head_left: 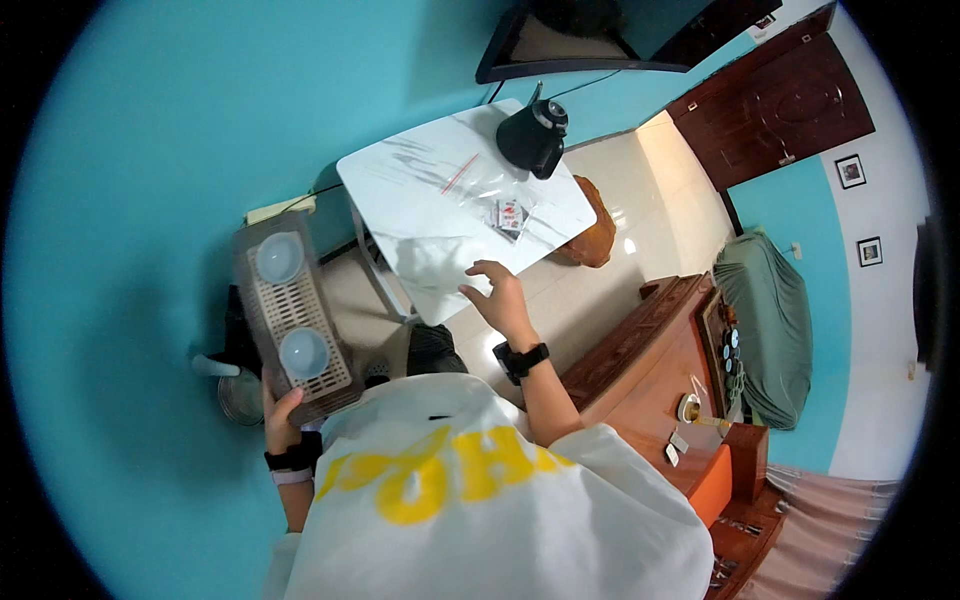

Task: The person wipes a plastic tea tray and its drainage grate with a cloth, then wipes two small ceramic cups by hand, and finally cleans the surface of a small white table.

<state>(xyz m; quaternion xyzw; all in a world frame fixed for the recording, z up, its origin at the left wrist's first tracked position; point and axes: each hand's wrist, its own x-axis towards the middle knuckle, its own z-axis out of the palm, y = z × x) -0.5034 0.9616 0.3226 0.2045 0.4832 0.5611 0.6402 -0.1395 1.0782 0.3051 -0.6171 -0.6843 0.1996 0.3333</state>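
At my left side, a grey see-through plastic tray (pixel 262 330) with a slotted cream drain insert is held by its near end. My left hand (pixel 282 412) grips it, with the thumb over the edge and the other fingers mostly hidden beneath. Two pale bluish-white bowls stand in it: the far bowl (pixel 280 258) and the near bowl (pixel 304 353). My right hand (pixel 500 300) is empty, thumb and fingers apart and slightly bent, at the near edge of the white marbled table (pixel 400 185). A clear zip bag (pixel 485 190) with small printed packets (pixel 510 217) lies on that table.
A black kettle (pixel 530 138) stands at the table's far right corner, below a wall-mounted screen (pixel 600 45). Beyond the table is a brown wooden stool (pixel 592 230). A large wooden tea table (pixel 640 390) stands to the right. A pot (pixel 240 395) is below the tray.
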